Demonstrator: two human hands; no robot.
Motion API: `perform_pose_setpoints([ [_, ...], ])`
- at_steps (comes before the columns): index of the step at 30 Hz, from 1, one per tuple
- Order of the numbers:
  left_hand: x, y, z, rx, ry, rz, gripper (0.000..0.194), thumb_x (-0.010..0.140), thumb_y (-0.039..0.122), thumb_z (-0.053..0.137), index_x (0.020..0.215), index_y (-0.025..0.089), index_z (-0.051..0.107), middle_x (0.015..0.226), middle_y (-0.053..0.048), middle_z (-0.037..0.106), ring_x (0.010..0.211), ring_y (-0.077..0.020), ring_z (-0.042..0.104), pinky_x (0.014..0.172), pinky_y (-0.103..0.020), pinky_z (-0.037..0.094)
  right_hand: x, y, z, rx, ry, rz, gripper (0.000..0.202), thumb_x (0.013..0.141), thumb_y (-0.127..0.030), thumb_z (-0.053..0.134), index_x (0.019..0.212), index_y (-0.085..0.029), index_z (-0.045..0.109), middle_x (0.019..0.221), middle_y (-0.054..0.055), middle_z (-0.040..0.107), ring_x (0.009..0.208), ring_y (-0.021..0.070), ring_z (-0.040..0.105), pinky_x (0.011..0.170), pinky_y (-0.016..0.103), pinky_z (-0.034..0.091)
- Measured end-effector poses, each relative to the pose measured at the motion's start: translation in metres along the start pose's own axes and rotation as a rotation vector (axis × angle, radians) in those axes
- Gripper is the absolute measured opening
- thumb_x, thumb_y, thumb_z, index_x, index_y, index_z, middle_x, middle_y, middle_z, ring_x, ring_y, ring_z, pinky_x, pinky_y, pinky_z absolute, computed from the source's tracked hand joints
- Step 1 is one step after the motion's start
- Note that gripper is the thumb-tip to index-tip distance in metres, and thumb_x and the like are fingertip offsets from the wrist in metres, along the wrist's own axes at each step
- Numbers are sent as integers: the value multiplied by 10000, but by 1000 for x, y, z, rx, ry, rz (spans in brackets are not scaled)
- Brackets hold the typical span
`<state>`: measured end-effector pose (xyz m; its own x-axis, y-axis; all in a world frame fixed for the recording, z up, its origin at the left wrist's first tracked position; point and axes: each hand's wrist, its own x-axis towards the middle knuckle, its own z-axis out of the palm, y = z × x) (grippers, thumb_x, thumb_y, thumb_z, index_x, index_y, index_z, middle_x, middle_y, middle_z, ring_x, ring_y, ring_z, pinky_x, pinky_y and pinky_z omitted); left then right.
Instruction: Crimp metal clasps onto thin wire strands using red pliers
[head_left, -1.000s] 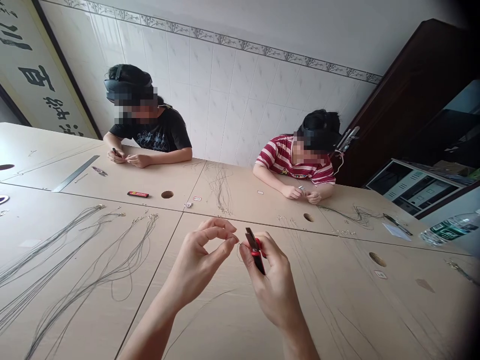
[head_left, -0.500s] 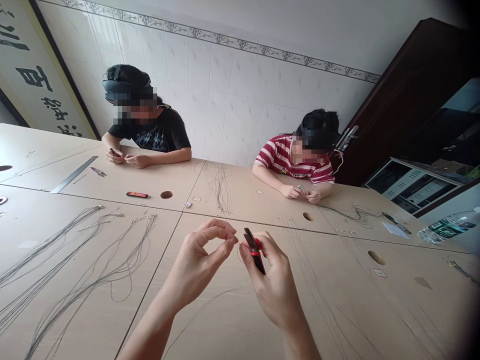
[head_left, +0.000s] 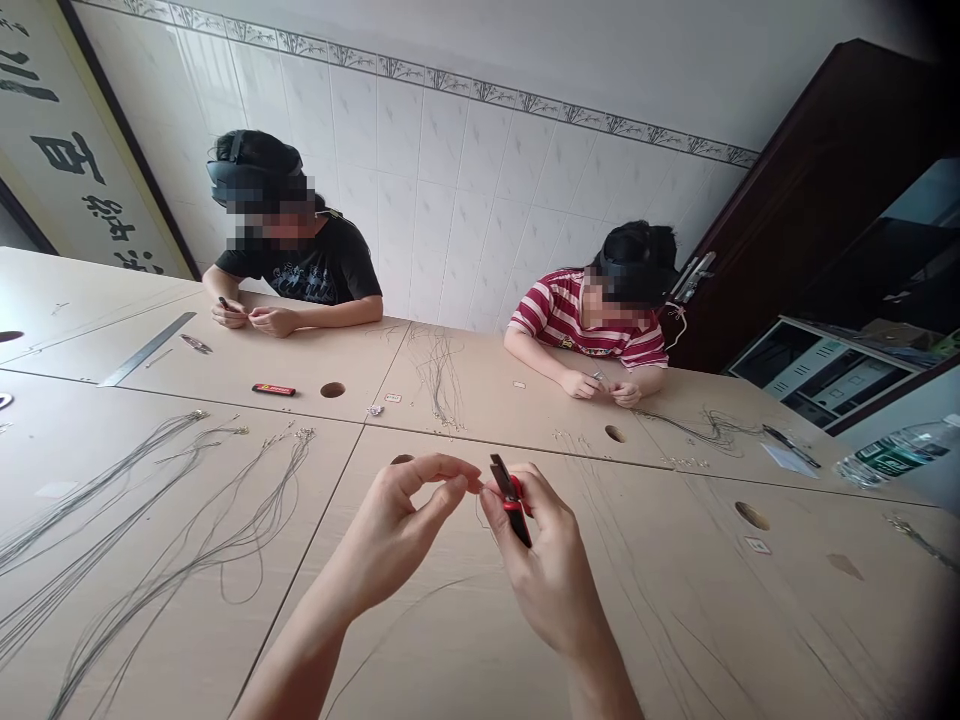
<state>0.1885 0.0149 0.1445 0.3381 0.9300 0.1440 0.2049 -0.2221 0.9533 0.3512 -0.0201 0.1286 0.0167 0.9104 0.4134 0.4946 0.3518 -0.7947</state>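
Observation:
My right hand (head_left: 544, 560) grips small pliers (head_left: 514, 508) with red and black handles, their dark jaws pointing up and a little left. Its thumb and forefinger also meet at the side facing my other hand. My left hand (head_left: 401, 530) is closed in a pinch, its fingertips almost touching my right thumb. Whatever lies between those left fingertips is too small to make out. A thin dark cord (head_left: 480, 515) makes a small loop just below where the hands meet. Another fine cord (head_left: 405, 620) curves over the table under my wrists.
Bundles of cords with small metal ends (head_left: 225, 520) lie on the left of the table (head_left: 450, 680). Beyond are a steel ruler (head_left: 150, 348), a red and black marker-like stick (head_left: 274, 390) and more cords (head_left: 439, 375). Two people sit opposite. A water bottle (head_left: 896, 450) lies at right.
My left hand has shifted slightly right, its fingertips now closer to my right thumb. The pliers stay in nearly the same place.

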Motion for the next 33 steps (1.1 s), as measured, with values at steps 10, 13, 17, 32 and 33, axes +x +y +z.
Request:
perform_pose_setpoints([
  [10, 3, -2, 5, -178, -132, -21, 247, 915, 363, 604, 1058, 174, 672, 973, -72, 691, 938, -211, 627, 851, -359, 506, 0, 0, -1, 11, 8, -24, 104, 972, -238, 485, 895, -219, 551, 862, 16, 606, 794, 148, 604, 733, 252, 488],
  [13, 3, -2, 5, -277, -154, -40, 227, 920, 333, 580, 1026, 149, 659, 939, -70, 678, 851, -185, 641, 826, -356, 527, 0, -1, -2, 6, 8, -20, 109, 970, -245, 488, 876, -220, 537, 847, 12, 589, 773, 145, 588, 718, 252, 481],
  [17, 1, 2, 5, -277, -135, -84, 206, 931, 334, 549, 950, 149, 638, 728, 13, 574, 666, -129, 641, 701, -291, 526, -1, 0, -1, -12, 3, -7, 127, 977, -267, 479, 865, -222, 521, 837, 4, 564, 783, 146, 569, 743, 262, 468],
  [32, 0, 5, 3, -145, -112, -98, 258, 943, 398, 523, 904, 169, 634, 737, 23, 542, 496, -53, 280, 445, -204, 235, 0, 0, -1, -10, -18, -10, 131, 985, -276, 468, 893, -223, 545, 834, 8, 571, 770, 150, 569, 731, 269, 467],
  [33, 0, 4, 3, -140, -107, -98, 255, 944, 397, 524, 908, 171, 635, 740, 22, 543, 500, -56, 282, 446, -205, 238, 0, 0, -1, -9, -18, -13, 134, 986, -275, 466, 892, -223, 546, 834, 9, 572, 770, 151, 570, 730, 270, 468],
])
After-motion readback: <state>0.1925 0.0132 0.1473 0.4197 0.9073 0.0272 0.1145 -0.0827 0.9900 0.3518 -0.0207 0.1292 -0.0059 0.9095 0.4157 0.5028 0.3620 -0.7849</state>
